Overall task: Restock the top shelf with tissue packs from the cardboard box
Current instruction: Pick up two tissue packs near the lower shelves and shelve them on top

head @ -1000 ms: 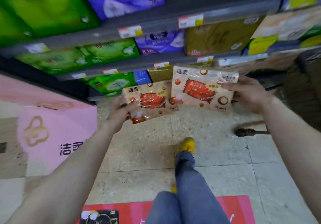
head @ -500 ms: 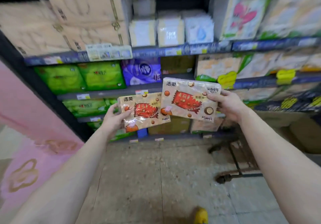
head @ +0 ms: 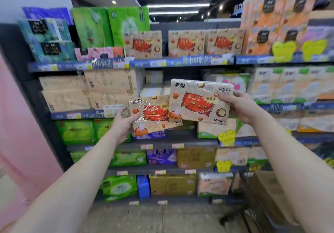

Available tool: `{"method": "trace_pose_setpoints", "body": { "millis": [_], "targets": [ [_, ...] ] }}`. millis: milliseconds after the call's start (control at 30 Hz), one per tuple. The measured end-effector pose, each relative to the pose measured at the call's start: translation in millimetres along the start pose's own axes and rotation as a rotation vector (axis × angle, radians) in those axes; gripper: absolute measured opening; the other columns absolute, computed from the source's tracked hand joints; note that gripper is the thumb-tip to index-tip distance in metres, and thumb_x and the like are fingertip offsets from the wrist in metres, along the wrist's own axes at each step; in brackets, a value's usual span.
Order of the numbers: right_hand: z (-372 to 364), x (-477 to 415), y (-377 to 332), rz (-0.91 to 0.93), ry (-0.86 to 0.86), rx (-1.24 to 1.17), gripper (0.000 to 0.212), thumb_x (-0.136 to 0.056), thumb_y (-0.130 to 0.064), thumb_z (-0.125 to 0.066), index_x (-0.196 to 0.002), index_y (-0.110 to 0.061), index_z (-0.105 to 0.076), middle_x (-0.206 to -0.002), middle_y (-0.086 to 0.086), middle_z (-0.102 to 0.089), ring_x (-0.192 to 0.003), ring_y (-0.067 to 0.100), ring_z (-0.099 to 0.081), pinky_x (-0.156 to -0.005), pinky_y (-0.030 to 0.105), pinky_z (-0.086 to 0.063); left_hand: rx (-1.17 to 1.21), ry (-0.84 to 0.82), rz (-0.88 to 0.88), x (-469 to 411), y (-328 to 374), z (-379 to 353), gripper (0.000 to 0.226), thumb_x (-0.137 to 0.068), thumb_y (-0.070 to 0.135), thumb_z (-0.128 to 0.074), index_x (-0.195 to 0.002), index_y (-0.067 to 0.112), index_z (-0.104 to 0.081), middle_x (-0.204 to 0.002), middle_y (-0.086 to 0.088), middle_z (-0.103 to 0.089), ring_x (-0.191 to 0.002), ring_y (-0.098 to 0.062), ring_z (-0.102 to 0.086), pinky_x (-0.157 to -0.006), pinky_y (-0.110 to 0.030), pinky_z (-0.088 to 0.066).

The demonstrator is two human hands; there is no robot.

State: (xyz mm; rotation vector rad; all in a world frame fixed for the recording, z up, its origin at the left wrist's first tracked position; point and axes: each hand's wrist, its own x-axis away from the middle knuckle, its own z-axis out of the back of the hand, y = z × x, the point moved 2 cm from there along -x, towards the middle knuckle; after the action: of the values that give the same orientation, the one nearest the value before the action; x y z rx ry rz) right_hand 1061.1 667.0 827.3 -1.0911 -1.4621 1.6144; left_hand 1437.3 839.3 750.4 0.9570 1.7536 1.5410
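Note:
I hold two beige tissue packs with a red candy-wrapper picture, both raised in front of the shelving. My left hand (head: 123, 122) grips the left edge of the smaller-looking pack (head: 153, 115). My right hand (head: 238, 106) grips the right edge of the higher pack (head: 198, 100), which overlaps the first. On the top shelf (head: 173, 63) stand three matching packs (head: 187, 43), with a gap between the leftmost one and the other two. The cardboard box sits at the lower right edge (head: 267, 193), only partly seen.
The top shelf also carries green and teal packs (head: 101, 26) at left and orange packs (head: 276, 25) at right. Lower shelves are full of other tissue products. A pink panel (head: 21, 124) stands close on the left. Tiled floor lies below.
Both hands have lifted the two packs from near floor level up toward the upper shelves, and my view has tilted up from the floor until the top shelf shows.

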Motion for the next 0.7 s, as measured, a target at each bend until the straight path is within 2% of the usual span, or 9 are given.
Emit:
{"method": "trace_pose_setpoints", "body": {
  "millis": [67,133,300,433,533,633,700],
  "targets": [
    [8.5,-10.8,-18.4,0.036,0.0,-0.007,0.015,-0.092,-0.012,-0.071,-0.107,-0.015,-0.07,-0.092,0.004,-0.08,-0.078,0.021,-0.075,-0.075,0.041,-0.061,0.03,0.007,-0.031,-6.4,18.5,-13.1,0.078,-0.092,0.01,-0.076,-0.155,0.025,-0.032,-0.121,-0.012,-0.073,-0.09,-0.026,-0.075,-0.066,-0.043,-0.059],
    [18.0,-22.3,-35.1,0.077,0.001,-0.015,0.018,-0.091,-0.01,-0.072,-0.109,-0.014,-0.07,-0.09,0.002,-0.08,-0.077,0.019,-0.076,-0.07,0.038,-0.063,0.042,0.019,-0.062,-14.9,33.9,-23.7,0.076,-0.092,0.012,-0.077,-0.153,0.027,-0.034,-0.125,-0.014,-0.072,-0.089,-0.026,-0.075,-0.065,-0.043,-0.057],
    [41.7,-57.5,-71.7,0.141,-0.023,-0.025,0.026,-0.09,-0.013,-0.075,-0.116,-0.01,-0.07,-0.104,0.011,-0.079,-0.083,0.024,-0.076,-0.062,0.036,-0.061,0.045,0.035,-0.122,-34.0,70.4,-58.3,0.076,-0.093,0.012,-0.076,-0.152,0.028,-0.032,-0.124,-0.015,-0.07,-0.092,-0.03,-0.073,-0.067,-0.044,-0.058],
    [58.8,-86.2,-89.8,0.156,-0.037,-0.05,0.023,-0.09,-0.014,-0.075,-0.113,-0.011,-0.07,-0.099,0.009,-0.08,-0.08,0.023,-0.078,-0.061,0.034,-0.061,0.072,0.067,-0.175,-53.3,87.4,-79.8,0.071,-0.093,0.011,-0.076,-0.149,0.029,-0.035,-0.127,-0.016,-0.07,-0.087,-0.027,-0.073,-0.068,-0.044,-0.058],
    [67.1,-111.8,-99.2,0.157,-0.03,-0.063,0.024,-0.09,-0.014,-0.075,-0.114,-0.011,-0.071,-0.097,0.008,-0.08,-0.079,0.022,-0.078,-0.064,0.037,-0.063,0.102,0.106,-0.2,-70.1,95.3,-89.7,0.077,-0.091,0.011,-0.078,-0.152,0.029,-0.036,-0.128,-0.015,-0.071,-0.085,-0.025,-0.075,-0.061,-0.039,-0.058],
    [69.7,-140.0,-110.5,0.172,-0.019,-0.069,0.022,-0.09,-0.016,-0.076,-0.111,-0.012,-0.072,-0.093,0.007,-0.08,-0.076,0.021,-0.078,-0.058,0.033,-0.061,0.112,0.135,-0.22,-88.2,102.8,-95.2,0.077,-0.087,0.016,-0.082,-0.15,0.031,-0.04,-0.13,-0.013,-0.07,-0.094,-0.028,-0.075,-0.065,-0.041,-0.058],
    [67.2,-161.4,-118.7,0.189,-0.021,-0.082,0.02,-0.091,-0.018,-0.076,-0.11,-0.014,-0.072,-0.09,0.003,-0.08,-0.074,0.019,-0.077,-0.056,0.03,-0.059,0.099,0.141,-0.232,-102.2,109.1,-95.9,0.069,-0.089,0.015,-0.081,-0.143,0.035,-0.044,-0.128,-0.014,-0.07,-0.096,-0.031,-0.073,-0.068,-0.043,-0.059]
  ]
}}
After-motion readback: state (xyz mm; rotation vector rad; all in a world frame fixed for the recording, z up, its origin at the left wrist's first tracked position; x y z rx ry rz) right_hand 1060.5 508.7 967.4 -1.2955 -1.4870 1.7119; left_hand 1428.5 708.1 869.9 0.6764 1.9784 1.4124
